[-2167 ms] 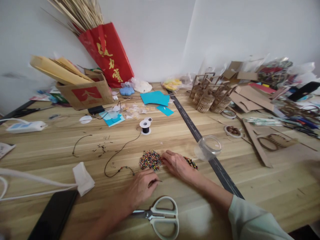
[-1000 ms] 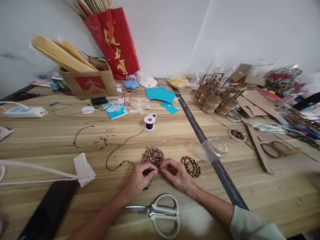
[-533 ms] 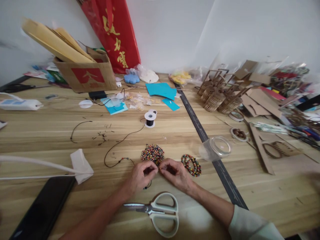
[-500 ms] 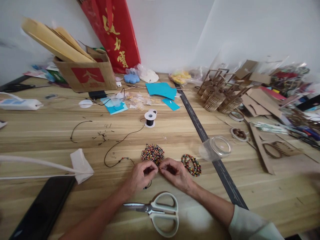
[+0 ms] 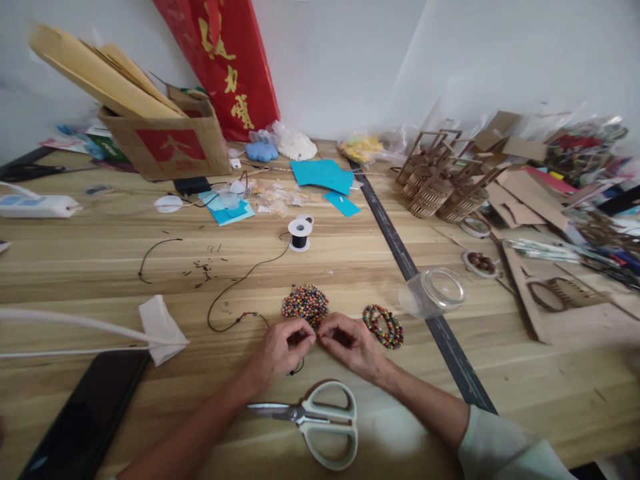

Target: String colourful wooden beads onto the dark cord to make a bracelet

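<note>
My left hand [image 5: 283,348] is closed in a pinch on a thin black cord [image 5: 245,276], which runs from the spool [image 5: 299,241] with beads strung on part of it; a short tail hangs out below the hand. Facing it, fingertips almost touching, my right hand [image 5: 356,348] pinches what looks like a tiny reddish bead, mostly hidden by the fingers. Just beyond both hands lies a heap of small multicoloured beads [image 5: 305,304]. Coiled beaded bracelets [image 5: 383,327] rest to the right of my right hand. Nearer to me are white-handled scissors [image 5: 327,421], blades pointing left.
A black phone [image 5: 85,417] and a white stand [image 5: 159,333] are at the left. A clear plastic jar [image 5: 437,292] lies to the right. Cord snippets [image 5: 203,270], blue cards [image 5: 323,176], small wooden baskets [image 5: 433,190] and a cardboard box [image 5: 165,147] sit farther back.
The camera view has shifted slightly. Both hands keep their pinches, fingertips close together, with hardly any movement.
</note>
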### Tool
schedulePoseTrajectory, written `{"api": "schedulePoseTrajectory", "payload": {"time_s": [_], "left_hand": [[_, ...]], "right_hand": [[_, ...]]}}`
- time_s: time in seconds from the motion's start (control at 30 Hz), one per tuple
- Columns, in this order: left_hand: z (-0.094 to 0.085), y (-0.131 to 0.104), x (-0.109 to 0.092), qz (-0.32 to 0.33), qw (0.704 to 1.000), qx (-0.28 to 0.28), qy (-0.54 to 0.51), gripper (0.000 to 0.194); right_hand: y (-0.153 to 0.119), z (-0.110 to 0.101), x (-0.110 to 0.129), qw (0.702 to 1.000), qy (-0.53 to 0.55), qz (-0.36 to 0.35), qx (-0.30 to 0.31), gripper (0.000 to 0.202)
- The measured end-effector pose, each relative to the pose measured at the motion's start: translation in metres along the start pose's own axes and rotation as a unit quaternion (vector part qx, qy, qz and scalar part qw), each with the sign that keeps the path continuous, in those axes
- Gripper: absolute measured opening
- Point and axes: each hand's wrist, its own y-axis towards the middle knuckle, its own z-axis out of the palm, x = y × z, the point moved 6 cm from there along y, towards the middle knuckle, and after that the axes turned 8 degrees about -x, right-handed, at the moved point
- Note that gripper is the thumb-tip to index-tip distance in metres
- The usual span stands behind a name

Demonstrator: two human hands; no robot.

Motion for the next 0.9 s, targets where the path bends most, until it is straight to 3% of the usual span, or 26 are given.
{"api": "schedulePoseTrajectory", "payload": {"time_s": [0.5, 0.73, 0.9], "left_hand": [[0.0008, 0.0001, -0.0019, 0.003, 1.000, 0.002, 0.014, 0.017], [0.0015, 0.0006, -0.0019, 0.008, 1.000, 0.003, 0.005, 0.018], [0.0004, 0.0008, 0.0018, 0.018, 1.000, 0.017, 0.005, 0.017]], "right_hand": [[0.0017, 0.0005, 0.0049, 0.999, -0.022, -0.017, 0.015, 0.013], [0.0007, 0.0003, 0.0003, 1.000, -0.011, 0.010, 0.001, 0.012], [0.0017, -0.0006, 0.0058, 1.000, -0.017, -0.017, 0.006, 0.014]]}}
